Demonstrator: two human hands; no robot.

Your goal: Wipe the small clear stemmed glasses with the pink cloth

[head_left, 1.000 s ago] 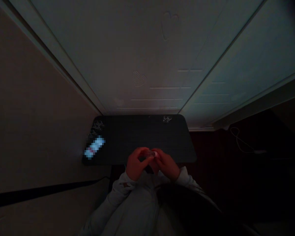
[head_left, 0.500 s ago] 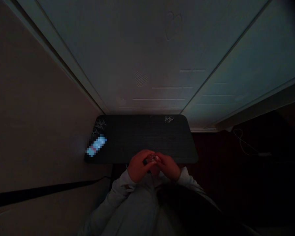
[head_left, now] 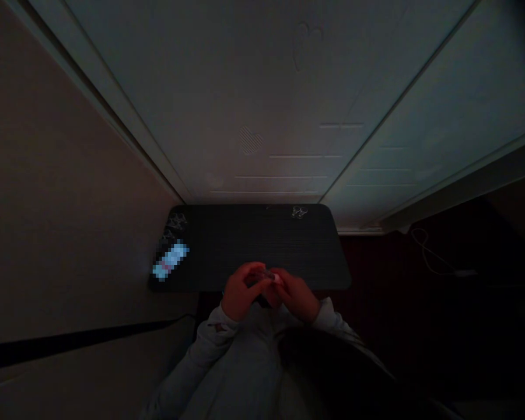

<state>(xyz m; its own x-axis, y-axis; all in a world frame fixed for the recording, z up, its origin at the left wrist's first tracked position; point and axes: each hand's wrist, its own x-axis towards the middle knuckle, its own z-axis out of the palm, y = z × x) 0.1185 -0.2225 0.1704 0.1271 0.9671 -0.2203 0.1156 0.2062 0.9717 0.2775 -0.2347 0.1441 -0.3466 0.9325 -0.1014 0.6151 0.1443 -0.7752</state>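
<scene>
At the near edge of the dark table (head_left: 245, 239), my two hands meet in front of my body, both lit reddish. My left hand (head_left: 240, 294) is closed, its thumb and fingers curled about a small shiny piece (head_left: 269, 274). From the other side my right hand (head_left: 300, 296) pinches the same piece with bent fingers. The light is dim and the fingers cover most of it, so its kind cannot be made out. A pinkish glow shows between the hands.
Shiny wire-like pieces (head_left: 177, 221) lie at the table's left end, with a bright pixelated phone-like shape (head_left: 170, 261) beside them. A few small clear or metal loops (head_left: 299, 212) rest at the far edge. A pale panelled door (head_left: 227, 105) stands behind; a white cable (head_left: 433, 256) lies at right.
My left hand has shifted slightly left and up, opening a little more room between its thumb and fingers. The small piece sits at a different tilt. My right hand has barely moved.
</scene>
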